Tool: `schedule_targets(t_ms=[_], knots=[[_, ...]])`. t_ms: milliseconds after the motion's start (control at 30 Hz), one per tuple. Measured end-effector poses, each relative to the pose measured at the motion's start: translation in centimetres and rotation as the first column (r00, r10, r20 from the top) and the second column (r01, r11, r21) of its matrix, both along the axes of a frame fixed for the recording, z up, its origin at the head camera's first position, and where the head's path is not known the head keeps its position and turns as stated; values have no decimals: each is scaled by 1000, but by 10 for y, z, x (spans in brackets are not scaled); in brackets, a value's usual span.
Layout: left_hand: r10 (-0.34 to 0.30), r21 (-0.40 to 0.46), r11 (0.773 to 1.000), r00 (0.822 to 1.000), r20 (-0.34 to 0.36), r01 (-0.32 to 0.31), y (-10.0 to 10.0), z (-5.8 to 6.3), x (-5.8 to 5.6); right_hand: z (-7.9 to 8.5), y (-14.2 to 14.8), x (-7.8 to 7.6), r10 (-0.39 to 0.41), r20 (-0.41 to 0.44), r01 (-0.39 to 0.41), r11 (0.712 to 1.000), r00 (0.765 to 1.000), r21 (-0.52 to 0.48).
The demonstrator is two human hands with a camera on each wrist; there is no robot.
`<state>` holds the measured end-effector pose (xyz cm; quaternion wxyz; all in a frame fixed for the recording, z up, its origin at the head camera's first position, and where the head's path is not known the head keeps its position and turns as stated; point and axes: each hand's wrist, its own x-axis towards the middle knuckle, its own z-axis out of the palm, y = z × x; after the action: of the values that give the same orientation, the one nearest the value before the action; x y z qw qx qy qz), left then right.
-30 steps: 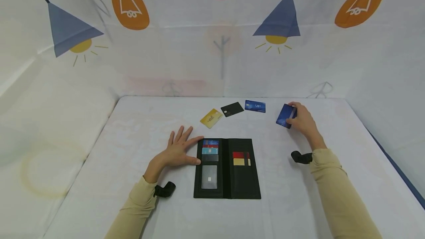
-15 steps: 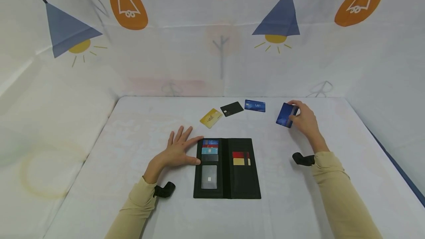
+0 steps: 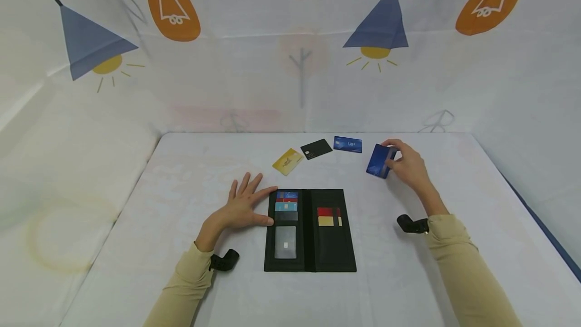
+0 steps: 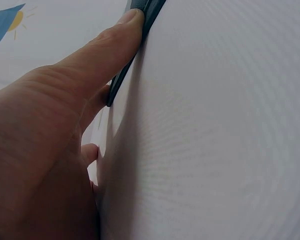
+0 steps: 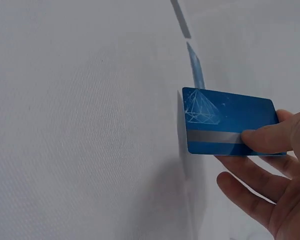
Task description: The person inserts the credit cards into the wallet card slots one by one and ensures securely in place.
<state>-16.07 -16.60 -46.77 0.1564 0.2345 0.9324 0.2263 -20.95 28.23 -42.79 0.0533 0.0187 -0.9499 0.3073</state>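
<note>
My right hand pinches a blue card between thumb and fingers, above the right part of the table. In the right wrist view the card shows a grey stripe and a diamond drawing, with the thumb across the stripe. Spread fingers and thumb of my left hand touch the left edge of an open black wallet. Several cards sit in the wallet's slots, and one lies behind its clear window. In the left wrist view the thumb rests on the wallet's edge.
A yellow card, a black card and a blue VIP card lie in a row beyond the wallet. A white cloth covers the table. Printed white fabric hangs behind and at both sides.
My right hand has shifted left and slightly nearer with the blue card. My left hand keeps its place at the wallet's edge, and the loose cards lie as before.
</note>
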Motion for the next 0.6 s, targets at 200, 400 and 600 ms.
schedule_targets(t_ms=[200,400,600], knots=[[-1,10,1000,1000,-2,1,-1,2,1,7,-14,7,24,43,-22,999,999,-41],[-1,14,1000,1000,-3,1,0,2,2,13,-34,15,81,55,-76,994,995,-75],[-5,15,1000,1000,-5,6,-1,2,2,16,-58,23,163,82,-153,981,983,-116]])
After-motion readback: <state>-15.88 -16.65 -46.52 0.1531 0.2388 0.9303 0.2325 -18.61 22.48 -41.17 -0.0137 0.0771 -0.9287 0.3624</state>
